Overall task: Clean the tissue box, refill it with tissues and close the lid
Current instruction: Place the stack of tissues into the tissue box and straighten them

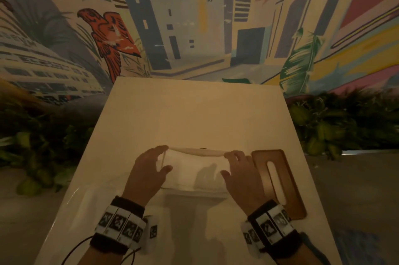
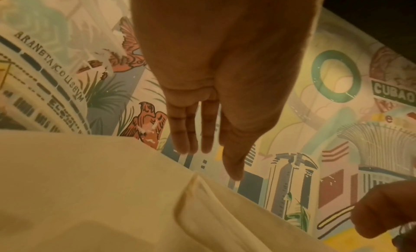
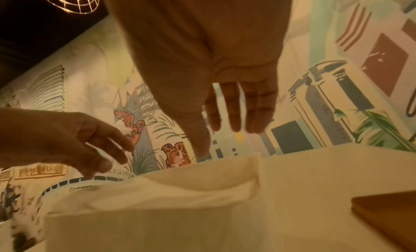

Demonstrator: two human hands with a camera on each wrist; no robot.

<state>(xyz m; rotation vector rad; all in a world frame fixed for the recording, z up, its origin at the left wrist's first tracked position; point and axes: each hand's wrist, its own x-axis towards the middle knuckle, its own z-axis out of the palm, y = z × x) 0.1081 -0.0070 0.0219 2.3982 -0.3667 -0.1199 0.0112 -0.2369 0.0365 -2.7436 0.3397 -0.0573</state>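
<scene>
Painted city towers, palms and an orange bird cover the wall (image 1: 194, 27) behind your white table (image 1: 194, 109), and the tissue box (image 1: 192, 175) sits near the table's front edge, straight before you. Left of the box, your left hand (image 1: 146, 174) hangs over its left end with fingers spread and relaxed, holding nothing; the fingertips (image 2: 189, 145) in the left wrist view float above the rim. The box itself looks pale and cream-white, its top uncovered, with a flat stack of white tissues (image 1: 194, 169) filling it up to a slightly bowed far rim. Over the box's right end, your right hand (image 1: 239, 175) hovers the same way, fingers loose and apart. Just right of the box lies the wooden lid (image 1: 278, 180), brown with a long slot, flat on the table. By my reading the refill looks done or nearly so; whether the cleaning is done I cannot tell. You have yet to fit the lid.
</scene>
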